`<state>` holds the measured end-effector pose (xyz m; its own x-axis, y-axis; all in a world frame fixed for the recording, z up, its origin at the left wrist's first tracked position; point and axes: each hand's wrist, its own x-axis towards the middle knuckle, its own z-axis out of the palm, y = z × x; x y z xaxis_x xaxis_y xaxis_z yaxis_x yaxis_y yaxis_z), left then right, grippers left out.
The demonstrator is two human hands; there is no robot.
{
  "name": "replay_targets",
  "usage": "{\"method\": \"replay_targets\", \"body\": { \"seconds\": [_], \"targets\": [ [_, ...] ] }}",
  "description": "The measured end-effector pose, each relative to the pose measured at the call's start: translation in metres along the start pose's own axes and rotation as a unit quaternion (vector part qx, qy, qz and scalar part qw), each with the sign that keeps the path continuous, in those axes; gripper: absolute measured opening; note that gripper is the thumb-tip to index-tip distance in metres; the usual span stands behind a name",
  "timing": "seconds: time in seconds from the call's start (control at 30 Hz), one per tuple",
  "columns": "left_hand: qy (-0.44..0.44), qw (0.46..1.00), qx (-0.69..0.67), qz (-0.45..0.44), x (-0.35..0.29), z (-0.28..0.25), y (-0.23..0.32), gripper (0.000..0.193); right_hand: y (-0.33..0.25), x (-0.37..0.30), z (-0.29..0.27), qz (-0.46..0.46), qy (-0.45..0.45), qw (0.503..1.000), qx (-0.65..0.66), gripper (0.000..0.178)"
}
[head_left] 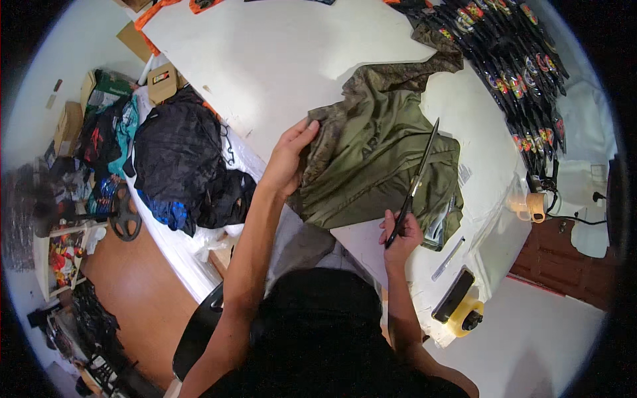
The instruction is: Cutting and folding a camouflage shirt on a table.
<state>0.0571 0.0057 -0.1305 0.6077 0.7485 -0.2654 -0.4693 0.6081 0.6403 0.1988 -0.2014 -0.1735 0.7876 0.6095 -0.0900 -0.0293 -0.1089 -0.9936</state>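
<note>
An olive green garment with camouflage-patterned parts (381,156) lies rumpled across the white table in front of me. My left hand (293,154) pinches its left edge between thumb and fingers and lifts that edge slightly. In my right hand (403,239) is a long pair of scissors (418,178) with dark handles. The blades look closed and point away from me over the garment's right part. Beside my right hand, a pale, shiny piece (435,227) shows at the garment's lower right edge.
A slim, clear tool (448,258), a dark phone (453,295) and a yellow container (468,317) lie to the right on the table (259,46). An orange mug (533,207) stands farther right. Dark clothes (179,149) are heaped at left. Many black tagged items (504,73) hang at upper right.
</note>
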Motion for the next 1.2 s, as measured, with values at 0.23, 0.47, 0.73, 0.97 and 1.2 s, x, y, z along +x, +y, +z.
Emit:
{"method": "replay_targets", "body": {
  "seconds": [0.23, 0.47, 0.73, 0.97, 1.2],
  "targets": [
    [-0.061, 0.996, -0.067, -0.028, -0.014, 0.011, -0.004, 0.036, -0.021, -0.015, 0.003, -0.052, -0.111, 0.992, -0.004, 0.015],
    [-0.217, 0.933, -0.271, -0.093, -0.019, 0.003, -0.024, 0.033, -0.030, -0.027, 0.003, -0.067, -0.159, 0.985, -0.027, 0.016],
    [-0.114, 0.986, -0.107, -0.062, -0.033, 0.022, -0.026, 0.044, -0.039, -0.035, 0.001, 0.007, -0.149, 0.989, -0.005, 0.016],
    [-0.139, 0.984, -0.101, -0.055, -0.038, 0.027, -0.021, 0.051, -0.040, -0.037, 0.007, 0.010, -0.152, 0.988, 0.018, 0.016],
    [-0.159, 0.976, -0.138, -0.061, -0.041, 0.023, -0.017, 0.051, -0.040, -0.036, 0.011, -0.011, -0.166, 0.986, 0.008, 0.018]
  ]
}}
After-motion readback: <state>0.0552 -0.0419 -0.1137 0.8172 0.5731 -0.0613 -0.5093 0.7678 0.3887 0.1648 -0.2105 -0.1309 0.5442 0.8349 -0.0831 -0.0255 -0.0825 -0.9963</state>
